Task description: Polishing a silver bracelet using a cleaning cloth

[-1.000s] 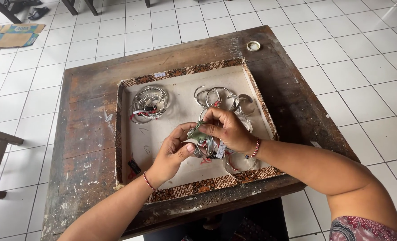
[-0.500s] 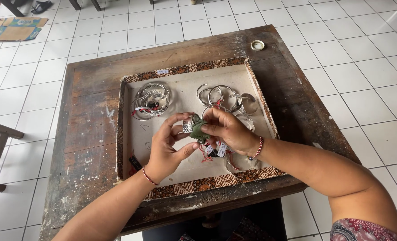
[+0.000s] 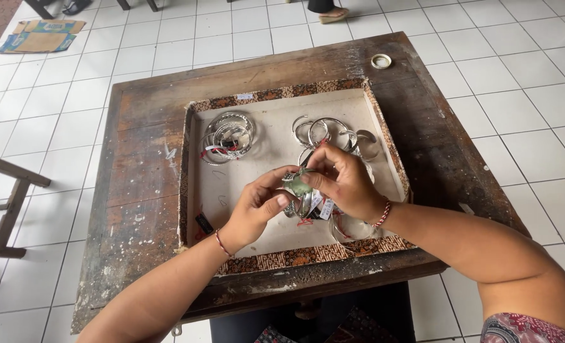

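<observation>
Both hands meet over the middle of a shallow white tray (image 3: 276, 149) with a patterned cloth border. My left hand (image 3: 255, 206) and my right hand (image 3: 341, 181) pinch a small green-stoned silver ornament (image 3: 299, 185) between their fingertips. Tagged silver pieces with red threads (image 3: 313, 208) hang just below it, partly hidden by the fingers. A stack of silver bangles (image 3: 228, 136) lies in the tray's far left part. Several open silver cuffs (image 3: 330, 133) lie at its far right, just beyond my right hand.
The tray rests on a worn dark wooden table (image 3: 139, 171) over a white tiled floor. A small roll of tape (image 3: 381, 61) sits near the table's far right corner. A wooden chair frame (image 3: 6, 203) stands at the left. Flattened cardboard (image 3: 41, 36) lies far left.
Both hands have lifted the ornament slightly and brought it further up the tray, toward the cuffs. The view has shifted a little.
</observation>
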